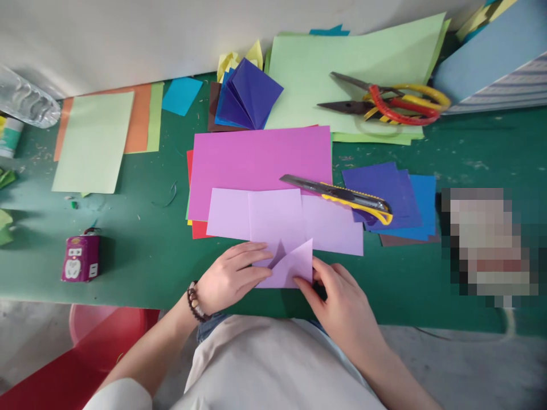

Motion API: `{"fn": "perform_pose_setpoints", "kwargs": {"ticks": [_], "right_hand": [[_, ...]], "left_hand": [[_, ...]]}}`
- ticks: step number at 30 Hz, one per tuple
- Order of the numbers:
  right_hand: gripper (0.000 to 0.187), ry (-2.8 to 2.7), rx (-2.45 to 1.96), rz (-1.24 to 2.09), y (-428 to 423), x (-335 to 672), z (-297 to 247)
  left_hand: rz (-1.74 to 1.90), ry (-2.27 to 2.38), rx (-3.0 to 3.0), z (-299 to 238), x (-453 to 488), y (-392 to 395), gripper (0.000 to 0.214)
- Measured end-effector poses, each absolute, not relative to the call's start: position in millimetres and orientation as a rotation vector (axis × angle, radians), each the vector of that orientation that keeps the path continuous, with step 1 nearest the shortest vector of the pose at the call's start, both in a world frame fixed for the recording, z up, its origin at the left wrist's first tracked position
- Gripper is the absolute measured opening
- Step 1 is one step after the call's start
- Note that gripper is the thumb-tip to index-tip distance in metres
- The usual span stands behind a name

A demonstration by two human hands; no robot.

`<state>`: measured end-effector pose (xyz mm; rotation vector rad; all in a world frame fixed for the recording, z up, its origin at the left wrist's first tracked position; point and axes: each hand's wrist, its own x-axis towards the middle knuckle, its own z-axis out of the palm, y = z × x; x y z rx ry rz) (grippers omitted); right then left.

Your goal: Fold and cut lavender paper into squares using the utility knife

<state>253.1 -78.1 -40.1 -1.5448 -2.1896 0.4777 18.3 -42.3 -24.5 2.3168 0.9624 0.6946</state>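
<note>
A lilac paper square (287, 265), partly folded into a triangle flap, lies at the near edge of the green table (141, 250). My left hand (231, 277) rests on its left side with fingers stretched flat, pressing the fold. My right hand (337, 299) pinches the flap's right corner between thumb and fingers. More lilac squares (273, 213) lie just beyond it, overlapping a magenta sheet (256, 156).
A yellow utility knife (342, 196) lies across blue squares (401, 199). Scissors (388, 102) rest on light green sheets at the back. Folded blue paper pieces (248, 94), green and orange sheets (98, 136), a purple power strip (80, 258) and a plastic bottle (25, 102) sit to the left.
</note>
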Motion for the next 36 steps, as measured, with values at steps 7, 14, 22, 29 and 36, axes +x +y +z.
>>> {"fn": "perform_pose_setpoints", "kwargs": {"ticks": [7, 14, 22, 29, 36], "right_hand": [[0.026, -2.223, -1.554, 0.425, -79, 250, -43], [0.03, -2.21, -1.569, 0.403, -79, 249, -41], [0.04, -2.076, -1.655, 0.462, -88, 248, -38], [0.033, -2.001, -1.651, 0.599, -60, 270, -35], [0.034, -2.456, -1.295, 0.371, -36, 272, -31]], "left_hand": [[0.495, 0.772, 2.526, -38, 14, -30, 0.028], [0.409, 0.733, 2.558, -36, 10, -27, 0.037], [0.247, 0.751, 2.631, -29, 11, -23, 0.041], [0.107, 0.733, 2.721, -19, 14, -17, 0.042], [0.047, 0.735, 2.8, -23, 15, -18, 0.047]]}}
